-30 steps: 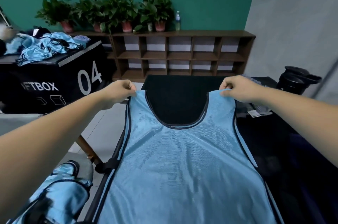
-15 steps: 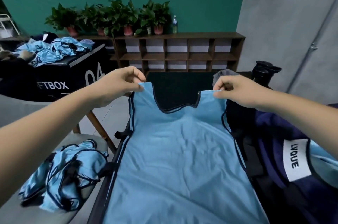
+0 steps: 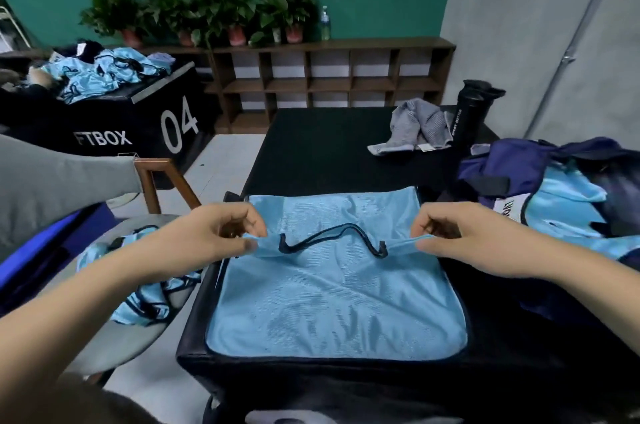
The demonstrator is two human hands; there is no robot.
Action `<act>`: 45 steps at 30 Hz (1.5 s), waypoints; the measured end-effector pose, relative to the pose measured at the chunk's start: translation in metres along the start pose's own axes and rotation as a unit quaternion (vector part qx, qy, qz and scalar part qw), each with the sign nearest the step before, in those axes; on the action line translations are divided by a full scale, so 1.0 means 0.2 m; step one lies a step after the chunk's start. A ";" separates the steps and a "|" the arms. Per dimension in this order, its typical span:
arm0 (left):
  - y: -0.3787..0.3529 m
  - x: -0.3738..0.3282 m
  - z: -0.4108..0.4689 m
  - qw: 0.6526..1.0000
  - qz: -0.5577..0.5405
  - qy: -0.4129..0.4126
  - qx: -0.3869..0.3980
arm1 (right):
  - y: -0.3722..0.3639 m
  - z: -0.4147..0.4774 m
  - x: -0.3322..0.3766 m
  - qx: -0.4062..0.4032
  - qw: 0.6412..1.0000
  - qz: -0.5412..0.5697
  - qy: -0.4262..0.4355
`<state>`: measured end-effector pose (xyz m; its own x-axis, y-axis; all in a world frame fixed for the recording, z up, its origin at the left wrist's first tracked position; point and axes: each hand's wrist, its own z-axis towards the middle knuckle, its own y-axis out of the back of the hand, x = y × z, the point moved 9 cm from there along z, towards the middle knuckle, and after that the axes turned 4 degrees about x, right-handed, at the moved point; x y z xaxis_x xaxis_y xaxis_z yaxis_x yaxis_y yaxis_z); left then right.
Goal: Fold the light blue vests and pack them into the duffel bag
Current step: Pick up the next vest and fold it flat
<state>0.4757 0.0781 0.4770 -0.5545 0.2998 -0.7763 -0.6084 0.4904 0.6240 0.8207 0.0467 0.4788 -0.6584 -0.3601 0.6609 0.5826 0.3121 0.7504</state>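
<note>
A light blue vest [image 3: 332, 295] with dark trim lies on the black table [image 3: 322, 146], folded over itself toward me. My left hand [image 3: 214, 236] pinches its left shoulder strap and my right hand [image 3: 460, 236] pinches the right one, both held low over the middle of the cloth. The dark neckline sags between them. The navy duffel bag [image 3: 519, 167] sits open at the right with a light blue vest [image 3: 568, 212] inside. More loose vests [image 3: 145, 292] lie heaped on a grey chair at my left.
A grey cloth [image 3: 415, 129] and a black sport bottle [image 3: 467, 115] stand at the table's far right. A black box marked 04 [image 3: 145, 125] carries a pile of blue vests [image 3: 100, 73]. A brown shelf with potted plants [image 3: 329, 77] lines the green wall.
Both hands have drawn the shoulder straps from the far end of the table toward me, doubling the vest over itself. My view has tilted down and right, bringing the duffel bag into sight.
</note>
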 end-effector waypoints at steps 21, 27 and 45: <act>-0.32 0.18 -0.23 0.976 0.124 0.043 0.172 | -0.42 -0.30 -0.08 0.224 0.955 -0.178 -0.075; -0.32 0.20 -0.25 0.977 0.046 0.073 0.194 | -0.38 -0.31 -0.06 0.218 0.962 -0.149 -0.076; 0.10 0.56 0.13 0.919 0.298 0.237 -0.106 | -0.29 -0.17 -0.29 0.044 0.948 -0.314 -0.007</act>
<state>0.4161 0.1417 0.4003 -0.9794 0.0498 -0.1957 -0.1849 0.1687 0.9682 0.8413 0.0194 0.3976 -0.8690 -0.4879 0.0826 0.0313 0.1123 0.9932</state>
